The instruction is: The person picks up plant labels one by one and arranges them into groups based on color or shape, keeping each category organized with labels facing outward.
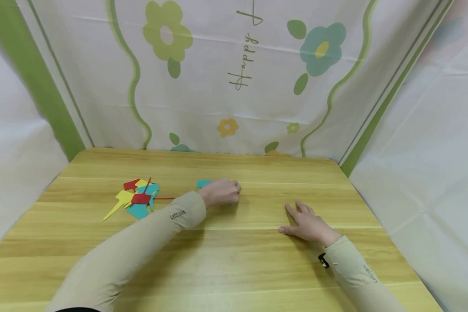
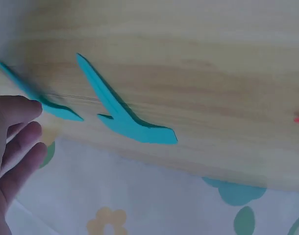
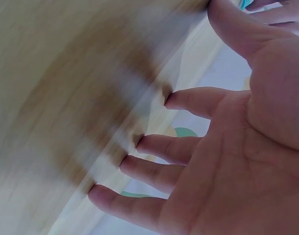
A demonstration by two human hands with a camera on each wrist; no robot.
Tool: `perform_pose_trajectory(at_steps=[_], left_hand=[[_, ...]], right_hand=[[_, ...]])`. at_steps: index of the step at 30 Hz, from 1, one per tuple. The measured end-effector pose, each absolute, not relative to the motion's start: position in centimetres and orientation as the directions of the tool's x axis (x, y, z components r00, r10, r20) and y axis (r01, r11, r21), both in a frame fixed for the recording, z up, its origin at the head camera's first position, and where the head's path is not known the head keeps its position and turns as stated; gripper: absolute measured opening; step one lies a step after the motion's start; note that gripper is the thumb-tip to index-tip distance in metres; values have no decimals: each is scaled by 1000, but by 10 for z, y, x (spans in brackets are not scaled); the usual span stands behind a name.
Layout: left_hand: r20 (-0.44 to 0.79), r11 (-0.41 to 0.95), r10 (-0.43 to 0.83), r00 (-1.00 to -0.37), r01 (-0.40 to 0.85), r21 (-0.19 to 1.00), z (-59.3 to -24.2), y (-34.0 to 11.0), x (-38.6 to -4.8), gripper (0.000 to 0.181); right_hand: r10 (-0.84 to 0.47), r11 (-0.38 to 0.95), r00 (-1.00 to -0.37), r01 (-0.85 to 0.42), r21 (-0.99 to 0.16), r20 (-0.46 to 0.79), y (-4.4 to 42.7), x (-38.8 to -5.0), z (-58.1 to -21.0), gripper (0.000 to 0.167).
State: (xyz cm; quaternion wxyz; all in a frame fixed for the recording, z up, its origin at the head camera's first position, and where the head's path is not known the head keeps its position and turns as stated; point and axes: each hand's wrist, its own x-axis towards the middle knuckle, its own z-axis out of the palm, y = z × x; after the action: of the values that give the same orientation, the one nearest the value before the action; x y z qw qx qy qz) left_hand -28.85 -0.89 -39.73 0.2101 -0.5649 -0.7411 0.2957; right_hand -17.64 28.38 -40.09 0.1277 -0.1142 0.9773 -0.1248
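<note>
Left grip (image 1: 221, 192) at blue tag (image 2: 61, 111), hold unclear | right grip (image 1: 306, 225) released, fingers spread on bench (image 1: 218, 273) | tag seems light, thin, bendable; best pinched at broad head

Beneath the left hand (image 1: 221, 192) and right hand (image 1: 310, 225), the tabletop (image 1: 234, 268) looks like smooth, faintly glossy wood. The blue tag (image 2: 62, 111) at the left hand's fingers looks like smooth, matt plastic; beyond both hands, the curtain (image 1: 218, 82) looks like matt, lightly creased cloth.
</note>
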Motion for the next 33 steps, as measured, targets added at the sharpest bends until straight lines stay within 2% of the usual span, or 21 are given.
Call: perform_pose_trajectory(at_steps=[3,8,11,16,19,22,27,30,33], left_hand=[[52,349,922,-385,765,-542,-388,-19,-281,17],[230,654,754,-615,737,-175,-373,-55,-274,19],[267,749,637,-723,663,7,-368,-84,-273,21],[241,834,486,-840,529,161,-360,-129,-265,11],[223,865,391,-893,439,242,-354,-155,-255,14],[207,873,307,-929,361,327,-348,-182,-245,26],[156,838,206,-966,256,482,-344,-221,-229,22],[112,820,174,-978,207,534,-347,-240,-221,23],[79,827,144,-986,163,538,-353,-249,-214,24]], right_hand=[[-261,941,-940,-197,-274,-220,284,-178,-400,88],[-269,939,-936,-202,-279,-229,284,-180,-400,89],[-271,938,-934,-203,-280,-231,284,-180,-400,89],[-274,936,-933,-204,-286,-234,283,-180,-399,89],[-280,934,-931,-209,-290,-234,284,-181,-400,89],[-282,933,-930,-209,-292,-236,285,-180,-400,89],[-266,942,-934,-199,-270,-237,285,-177,-402,88],[-256,947,-941,-198,-254,-223,283,-175,-401,88],[-245,952,-944,-190,-241,-221,281,-172,-397,88]])
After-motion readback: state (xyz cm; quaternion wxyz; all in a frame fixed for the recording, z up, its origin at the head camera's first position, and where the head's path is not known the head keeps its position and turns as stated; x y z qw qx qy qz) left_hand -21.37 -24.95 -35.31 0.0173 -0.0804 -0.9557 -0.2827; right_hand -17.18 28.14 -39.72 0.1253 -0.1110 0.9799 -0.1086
